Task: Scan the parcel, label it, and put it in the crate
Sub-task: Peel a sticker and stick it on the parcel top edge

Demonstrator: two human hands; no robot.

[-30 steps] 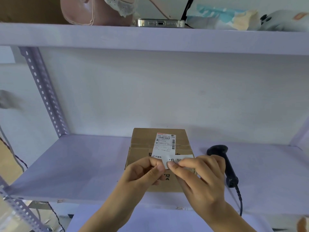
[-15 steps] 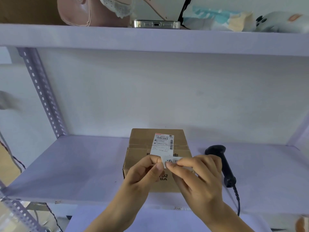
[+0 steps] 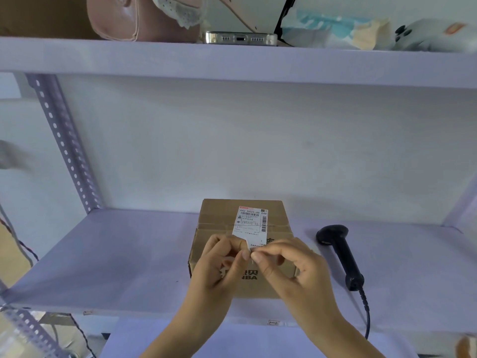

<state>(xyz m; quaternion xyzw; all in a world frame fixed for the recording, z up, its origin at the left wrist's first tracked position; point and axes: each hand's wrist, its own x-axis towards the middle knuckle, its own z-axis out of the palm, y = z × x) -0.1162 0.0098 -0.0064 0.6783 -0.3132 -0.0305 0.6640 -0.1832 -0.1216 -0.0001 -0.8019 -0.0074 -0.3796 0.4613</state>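
A brown cardboard parcel (image 3: 219, 226) sits on the lower shelf (image 3: 124, 254), in the middle. A white shipping label (image 3: 251, 223) with a barcode lies across its top, its near end lifted off the box. My left hand (image 3: 222, 264) and my right hand (image 3: 291, 270) meet in front of the parcel, both pinching the near edge of that label between thumb and fingers. A black handheld scanner (image 3: 340, 254) lies on the shelf to the right of the parcel, its cable running off the front edge. No crate is in view.
The upper shelf (image 3: 232, 60) overhangs at the top, carrying a pink bag (image 3: 129, 19), a phone (image 3: 241, 38) and some packets. A perforated metal upright (image 3: 64, 140) stands at the left. The white back wall is close behind the parcel.
The pinched end of the label shows less of its printed face than before; my fingers have drawn closer together over it. The parcel and scanner have not moved.
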